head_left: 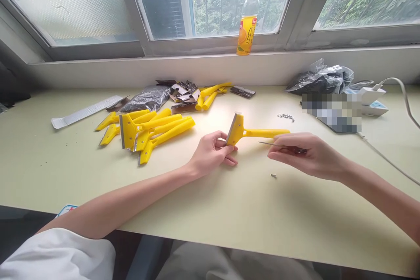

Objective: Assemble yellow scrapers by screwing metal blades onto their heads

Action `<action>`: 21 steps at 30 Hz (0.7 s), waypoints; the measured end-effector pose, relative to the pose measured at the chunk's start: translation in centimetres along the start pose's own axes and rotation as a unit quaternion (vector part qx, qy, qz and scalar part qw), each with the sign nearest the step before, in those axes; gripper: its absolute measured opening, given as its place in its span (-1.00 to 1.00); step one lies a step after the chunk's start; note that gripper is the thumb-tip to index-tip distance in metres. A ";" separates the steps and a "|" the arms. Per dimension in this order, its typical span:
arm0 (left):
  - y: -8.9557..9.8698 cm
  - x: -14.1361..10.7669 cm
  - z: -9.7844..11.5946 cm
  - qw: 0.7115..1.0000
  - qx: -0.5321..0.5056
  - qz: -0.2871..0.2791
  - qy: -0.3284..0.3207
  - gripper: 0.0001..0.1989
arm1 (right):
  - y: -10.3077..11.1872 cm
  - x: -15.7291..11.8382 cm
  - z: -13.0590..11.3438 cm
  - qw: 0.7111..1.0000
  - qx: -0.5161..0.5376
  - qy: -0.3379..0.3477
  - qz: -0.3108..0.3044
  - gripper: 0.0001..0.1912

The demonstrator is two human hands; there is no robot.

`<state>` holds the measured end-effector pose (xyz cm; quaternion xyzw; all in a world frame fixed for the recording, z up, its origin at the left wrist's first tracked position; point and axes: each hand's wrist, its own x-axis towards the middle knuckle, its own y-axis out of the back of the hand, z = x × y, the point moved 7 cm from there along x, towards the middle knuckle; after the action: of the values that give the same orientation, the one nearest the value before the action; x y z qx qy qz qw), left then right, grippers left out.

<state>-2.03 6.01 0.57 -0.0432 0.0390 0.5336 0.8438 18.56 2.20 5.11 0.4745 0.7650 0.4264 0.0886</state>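
Observation:
A yellow scraper (236, 131) with a metal blade edge is pinched at its head by my left hand (215, 151), its handle pointing right. My right hand (300, 154) is closed around a thin screwdriver (271, 143), its shaft pointing left below the scraper's handle and its grip mostly hidden in my fingers. One small screw (273, 176) lies on the table below my right hand. Farther back is a small group of loose screws (286, 117). To the left lies a pile of several yellow scrapers (157, 131), heads mostly facing left.
Behind the pile are a dark plastic bag (147, 97), torn black packaging (184, 96) and yellow handles (211, 95). A paper strip (87, 111) lies at left. An orange drink bottle (247, 24) stands on the sill. A bagged dark bundle (321, 78), a charger (372, 95) and a cable occupy the right.

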 end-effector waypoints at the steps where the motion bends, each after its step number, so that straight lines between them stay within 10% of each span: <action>1: 0.0 0.0 0.0 1.000 0.000 -0.002 -0.001 -0.87 | -0.2 -0.8 0.4 1.000 -0.007 -0.010 -0.011 -0.76; 7: 0.0 0.1 -0.1 1.000 -0.010 -0.013 -0.007 -0.82 | -0.1 -4.7 1.9 0.996 -0.059 -0.027 0.054 -0.74; 21: 0.0 0.1 -0.1 1.000 -0.007 -0.011 -0.008 -0.81 | -3.0 -2.5 -0.3 0.996 -0.086 -0.005 -0.002 -0.67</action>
<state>-2.02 6.05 0.43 -0.0456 0.0284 0.5246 0.8497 17.79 -0.57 2.44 0.4657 0.7257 0.4885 0.1339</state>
